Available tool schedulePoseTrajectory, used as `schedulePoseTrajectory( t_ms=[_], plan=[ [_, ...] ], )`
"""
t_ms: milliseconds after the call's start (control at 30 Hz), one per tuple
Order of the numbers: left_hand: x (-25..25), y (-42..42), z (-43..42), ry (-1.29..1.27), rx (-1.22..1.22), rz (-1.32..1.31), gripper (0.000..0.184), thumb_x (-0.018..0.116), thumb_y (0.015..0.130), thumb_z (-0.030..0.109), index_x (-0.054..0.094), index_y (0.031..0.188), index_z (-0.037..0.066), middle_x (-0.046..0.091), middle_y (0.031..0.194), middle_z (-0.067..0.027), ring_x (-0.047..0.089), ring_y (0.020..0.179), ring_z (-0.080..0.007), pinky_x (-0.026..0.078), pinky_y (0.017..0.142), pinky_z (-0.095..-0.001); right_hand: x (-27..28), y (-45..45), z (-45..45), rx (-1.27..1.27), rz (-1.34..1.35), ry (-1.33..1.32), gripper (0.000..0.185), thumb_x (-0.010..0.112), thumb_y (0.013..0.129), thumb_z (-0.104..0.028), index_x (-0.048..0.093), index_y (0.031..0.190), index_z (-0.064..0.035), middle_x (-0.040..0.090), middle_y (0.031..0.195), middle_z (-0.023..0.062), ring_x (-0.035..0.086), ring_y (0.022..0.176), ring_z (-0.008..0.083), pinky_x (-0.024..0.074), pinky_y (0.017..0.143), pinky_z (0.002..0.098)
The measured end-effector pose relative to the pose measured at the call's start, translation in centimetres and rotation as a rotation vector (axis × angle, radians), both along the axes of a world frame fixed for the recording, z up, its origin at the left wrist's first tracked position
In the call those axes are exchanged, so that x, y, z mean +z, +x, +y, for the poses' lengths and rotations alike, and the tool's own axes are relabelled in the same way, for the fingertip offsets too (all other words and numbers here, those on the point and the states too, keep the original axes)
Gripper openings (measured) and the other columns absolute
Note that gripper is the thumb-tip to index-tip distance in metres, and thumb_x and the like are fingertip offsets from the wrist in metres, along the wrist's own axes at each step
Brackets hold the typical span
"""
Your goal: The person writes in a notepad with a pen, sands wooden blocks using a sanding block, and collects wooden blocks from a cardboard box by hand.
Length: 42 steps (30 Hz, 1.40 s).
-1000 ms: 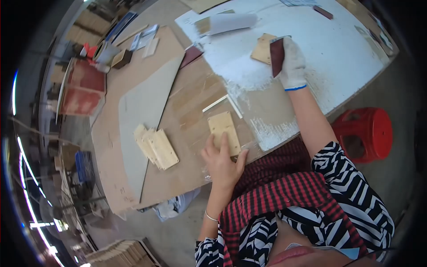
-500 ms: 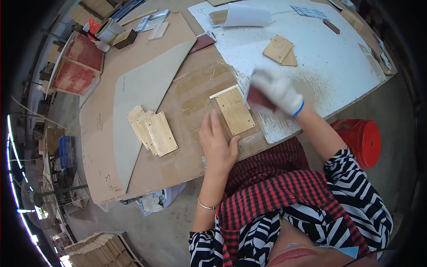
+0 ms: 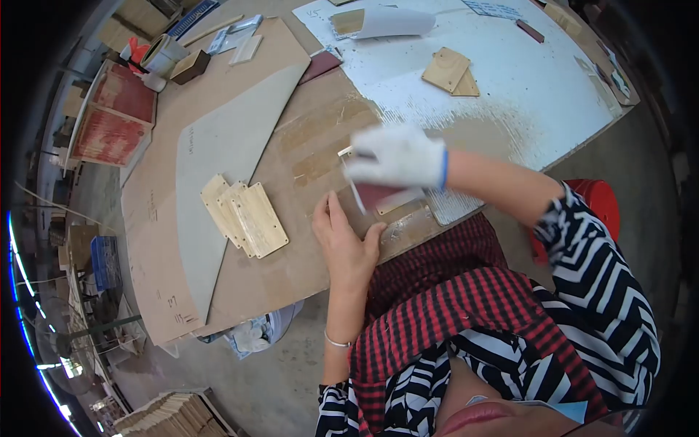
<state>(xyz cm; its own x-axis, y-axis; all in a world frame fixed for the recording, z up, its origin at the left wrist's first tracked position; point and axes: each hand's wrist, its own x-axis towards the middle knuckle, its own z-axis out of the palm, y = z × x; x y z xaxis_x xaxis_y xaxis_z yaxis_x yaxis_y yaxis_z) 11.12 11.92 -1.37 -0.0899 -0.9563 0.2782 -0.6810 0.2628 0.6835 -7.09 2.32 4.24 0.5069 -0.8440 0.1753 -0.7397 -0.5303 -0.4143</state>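
My right hand [image 3: 397, 156], in a white glove and blurred by motion, holds a dark red sanding sheet [image 3: 378, 195] over a wooden plate [image 3: 399, 205]. Most of that plate is hidden under the glove and sheet; its lower end shows. My bare left hand [image 3: 348, 237] rests on the cardboard beside the plate's lower left, fingers apart and nothing in them. Several pale wooden plates with small corner holes [image 3: 263, 220] lie overlapped to the left. Two more plates [image 3: 446, 69] overlap on the white board at the upper right.
Cardboard [image 3: 291, 273] covers the worktable, with a grey sheet [image 3: 218, 153] at left and a white board [image 3: 510, 95] at right. A curled paper [image 3: 397, 23], a dark block [image 3: 529, 30], a brown box [image 3: 189, 67] and a bucket [image 3: 163, 54] stand farther off. A red stool [image 3: 598, 207] is at right.
My right hand has come from the two plates on the white board down and left onto the single plate. My left hand has let go of that plate and moved slightly left.
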Motion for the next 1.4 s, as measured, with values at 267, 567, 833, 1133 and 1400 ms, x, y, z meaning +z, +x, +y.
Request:
schedulePoseTrajectory(
  t_ms=[267, 567, 833, 1133, 1400],
  plan=[
    [1.0, -2.8, -0.6, -0.037, 0.000, -0.265, 0.067, 0.086, 0.065, 0.017, 0.054, 0.119, -0.007, 0.049, 0.124, -0.0220, 0.045, 0.115, -0.0401, 0.040, 0.099, -0.0467, -4.7, 1.1, -8.0, -0.134, -0.043, -0.223, 0.043, 0.054, 0.090, -0.048, 0.066, 0.091, -0.0075, 0.066, 0.086, 0.0174, 0.065, 0.082, 0.0350, 0.0513, 0.071, 0.0431],
    [1.8, -5.3, -0.6, -0.041, 0.085, 0.308, 0.048, 0.077, 0.074, 0.017, 0.058, 0.115, 0.001, 0.058, 0.097, -0.0128, 0.057, 0.077, -0.0275, 0.047, 0.070, -0.0360, -4.6, -5.0, -4.4, -0.608, -0.659, -0.101, 0.036, 0.057, 0.094, -0.039, 0.068, 0.100, -0.0058, 0.068, 0.086, 0.0139, 0.065, 0.078, 0.0242, 0.0498, 0.072, 0.0341],
    [1.8, -4.2, 0.2, -0.222, -0.125, -0.466, 0.048, 0.073, 0.077, 0.021, 0.059, 0.121, 0.006, 0.056, 0.105, -0.0138, 0.055, 0.093, -0.0289, 0.042, 0.077, -0.0388, -4.9, -5.5, -4.3, -0.632, -0.905, -0.090, 0.039, 0.061, 0.093, -0.042, 0.067, 0.095, -0.0034, 0.066, 0.080, 0.0124, 0.060, 0.072, 0.0170, 0.0489, 0.070, 0.0305],
    [0.9, -2.8, -1.2, -0.138, -0.085, -0.467, 0.061, 0.076, 0.073, 0.034, 0.060, 0.125, 0.007, 0.051, 0.132, -0.0191, 0.047, 0.120, -0.0347, 0.033, 0.089, -0.0495, -5.2, -5.5, -4.6, -0.607, -0.880, -0.064, 0.041, 0.061, 0.092, -0.044, 0.068, 0.092, -0.0034, 0.067, 0.079, 0.0134, 0.062, 0.071, 0.0184, 0.0496, 0.069, 0.0308],
    [1.1, -3.3, -2.0, -0.012, -0.128, -0.406, 0.071, 0.078, 0.071, 0.030, 0.054, 0.133, 0.005, 0.048, 0.135, -0.0210, 0.045, 0.124, -0.0351, 0.032, 0.096, -0.0498, -4.5, -4.9, -4.4, -0.627, -0.780, -0.035, 0.032, 0.062, 0.094, -0.035, 0.066, 0.095, -0.0031, 0.063, 0.076, 0.0056, 0.056, 0.071, 0.0118, 0.0474, 0.070, 0.0266]
  ],
)
